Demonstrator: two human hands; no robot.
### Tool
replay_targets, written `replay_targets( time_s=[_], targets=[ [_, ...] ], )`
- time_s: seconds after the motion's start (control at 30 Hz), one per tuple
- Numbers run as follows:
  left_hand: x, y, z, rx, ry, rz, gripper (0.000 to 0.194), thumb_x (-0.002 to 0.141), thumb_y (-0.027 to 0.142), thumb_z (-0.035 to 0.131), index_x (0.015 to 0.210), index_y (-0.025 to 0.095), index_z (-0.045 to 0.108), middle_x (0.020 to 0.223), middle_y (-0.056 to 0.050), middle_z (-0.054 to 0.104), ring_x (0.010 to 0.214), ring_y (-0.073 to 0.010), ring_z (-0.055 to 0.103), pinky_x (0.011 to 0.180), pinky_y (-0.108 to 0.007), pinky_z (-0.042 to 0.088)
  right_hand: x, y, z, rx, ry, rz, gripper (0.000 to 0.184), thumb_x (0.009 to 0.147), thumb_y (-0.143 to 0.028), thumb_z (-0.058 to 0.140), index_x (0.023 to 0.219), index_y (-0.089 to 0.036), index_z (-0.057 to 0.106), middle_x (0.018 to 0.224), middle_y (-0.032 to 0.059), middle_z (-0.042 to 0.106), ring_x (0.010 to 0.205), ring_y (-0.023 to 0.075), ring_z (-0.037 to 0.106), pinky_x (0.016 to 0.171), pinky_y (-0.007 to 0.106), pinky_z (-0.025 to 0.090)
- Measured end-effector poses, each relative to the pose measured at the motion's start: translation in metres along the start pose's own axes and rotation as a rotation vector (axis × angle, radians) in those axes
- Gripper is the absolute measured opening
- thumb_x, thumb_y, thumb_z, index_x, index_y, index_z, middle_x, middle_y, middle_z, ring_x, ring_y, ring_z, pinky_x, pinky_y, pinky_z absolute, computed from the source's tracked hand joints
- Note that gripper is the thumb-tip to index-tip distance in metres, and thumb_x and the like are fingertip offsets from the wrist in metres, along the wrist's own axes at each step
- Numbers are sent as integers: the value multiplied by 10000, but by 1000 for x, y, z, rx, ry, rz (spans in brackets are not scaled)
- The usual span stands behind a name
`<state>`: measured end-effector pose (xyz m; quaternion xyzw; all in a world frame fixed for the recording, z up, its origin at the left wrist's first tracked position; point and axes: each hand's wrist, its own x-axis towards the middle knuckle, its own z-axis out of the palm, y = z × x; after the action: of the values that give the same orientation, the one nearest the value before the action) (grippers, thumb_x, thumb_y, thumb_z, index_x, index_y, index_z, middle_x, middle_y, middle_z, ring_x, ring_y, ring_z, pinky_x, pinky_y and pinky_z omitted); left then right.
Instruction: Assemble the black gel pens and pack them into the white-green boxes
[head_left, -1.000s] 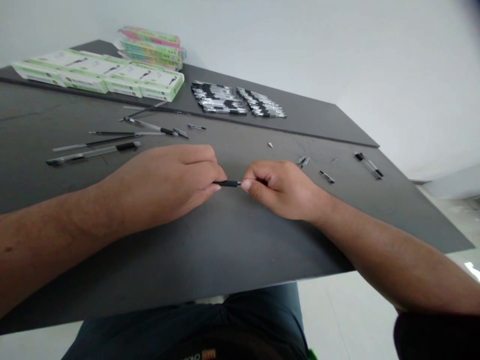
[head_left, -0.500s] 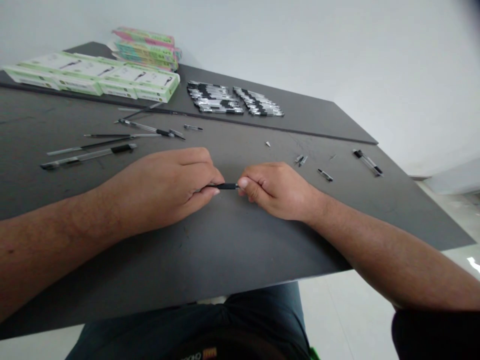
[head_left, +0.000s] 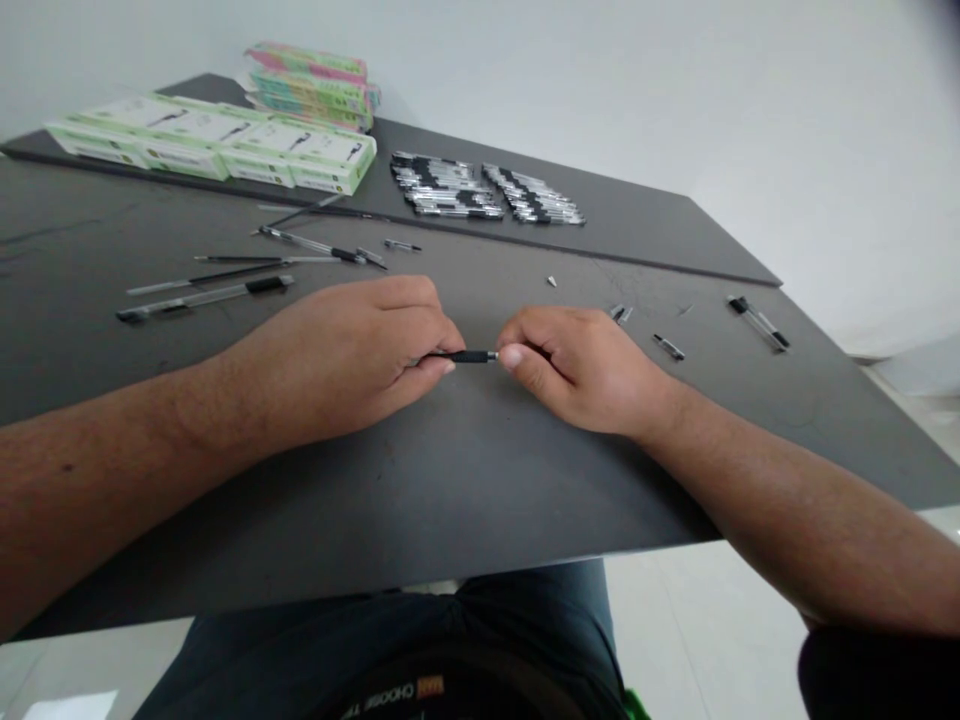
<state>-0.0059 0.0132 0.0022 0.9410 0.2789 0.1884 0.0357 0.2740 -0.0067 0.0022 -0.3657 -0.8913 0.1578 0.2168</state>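
Observation:
Between my two hands, a pen point(head_left: 472, 356) lies level above the grey table point(head_left: 450, 480), its black ribbed grip showing. My left hand point(head_left: 375, 340) is closed around the pen's barrel, which is mostly hidden in the fist. At the pen's tip end, my right hand point(head_left: 577, 365) pinches with thumb and forefinger; the very tip is hidden there. To the left of my left hand lie a clear pen with a black grip point(head_left: 206, 298) and several refills and pen parts. A pen cap point(head_left: 669, 347) rests to the right of my right hand.
Green-white boxes point(head_left: 247, 145) and a stack of colourful packs point(head_left: 315, 85) stand at the back left. Two groups of finished-looking pens point(head_left: 446, 187) lie on the raised back board. A small white cone tip point(head_left: 551, 281) and another pen point(head_left: 759, 323) lie further right.
The whole view has shifted slightly, with the table's contents appearing a little to the right. My right hand's fingers look slightly more raised around the pen tip; both hands still hold the pen.

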Motion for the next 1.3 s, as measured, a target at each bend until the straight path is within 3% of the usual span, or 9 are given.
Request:
replay_targets(
  time_s=[0.17, 0.37, 0.5, 0.63, 0.8, 1.03, 1.17, 1.3],
  targets=[
    [-1, -2, 1, 11, 9, 14, 237, 1052, 268, 567, 1108, 235, 794, 1035, -70, 742, 1002, -254, 721, 947, -365, 580, 0, 0, 1, -28, 3, -36, 335, 1146, -456, 540, 982, -214, 703, 870, 47, 736, 810, 194, 638, 769, 326, 443],
    [-2, 0, 1, 36, 69, 59, 258, 1066, 264, 548, 1089, 218, 801, 1026, -75, 743, 993, -253, 730, 926, -376, 590, -1, -2, 6, 309, -39, 222, 358, 1150, -467, 586, 942, -202, 710, 752, -5, 721, 640, 133, 652, 649, 272, 467],
    [2, 7, -4, -12, 52, -60, 249, 1009, 313, 575, 1058, 251, 811, 931, -40, 747, 913, -242, 726, 854, -373, 578, -4, 1, 4, 582, 37, 257, 520, 1157, -645, 568, 997, -182, 744, 806, 30, 771, 576, 123, 666, 508, 237, 488],
    [3, 16, -10, -88, 35, -187, 241, 974, 393, 623, 1022, 266, 822, 855, -12, 755, 854, -236, 710, 799, -359, 546, -8, 0, -2, 694, 152, 191, 380, 1139, -553, 674, 1129, -193, 796, 879, 31, 802, 619, 130, 706, 470, 215, 524],
    [0, 21, -14, -137, 69, -217, 311, 1036, 485, 612, 1069, 268, 833, 893, 24, 786, 801, -167, 672, 733, -327, 431, -11, -7, -5, 691, 194, 93, 124, 1099, -323, 763, 1132, -209, 797, 893, 4, 822, 624, 124, 725, 460, 209, 535],
    [-3, 18, -13, -142, 61, -204, 319, 1039, 487, 609, 1086, 268, 836, 883, 34, 775, 786, -153, 658, 718, -327, 384, -9, -7, -4, 640, 187, 109, 287, 1034, -526, 854, 1061, -247, 793, 877, 14, 815, 645, 134, 707, 551, 260, 567],
    [-2, 17, -12, -157, 28, -208, 295, 1055, 445, 594, 1087, 267, 827, 878, 28, 756, 793, -159, 651, 725, -335, 384, -10, -3, -3, 561, 210, 48, 322, 1002, -534, 890, 1031, -229, 791, 779, -18, 747, 636, 129, 679, 563, 259, 538],
    [3, 12, -7, -110, -5, -154, 274, 995, 416, 573, 1010, 277, 809, 867, -7, 742, 834, -218, 673, 752, -369, 427, -10, -1, 0, 450, 189, 122, 314, 1029, -539, 851, 1053, -230, 799, 789, -13, 746, 662, 142, 667, 600, 276, 520]
  ],
)
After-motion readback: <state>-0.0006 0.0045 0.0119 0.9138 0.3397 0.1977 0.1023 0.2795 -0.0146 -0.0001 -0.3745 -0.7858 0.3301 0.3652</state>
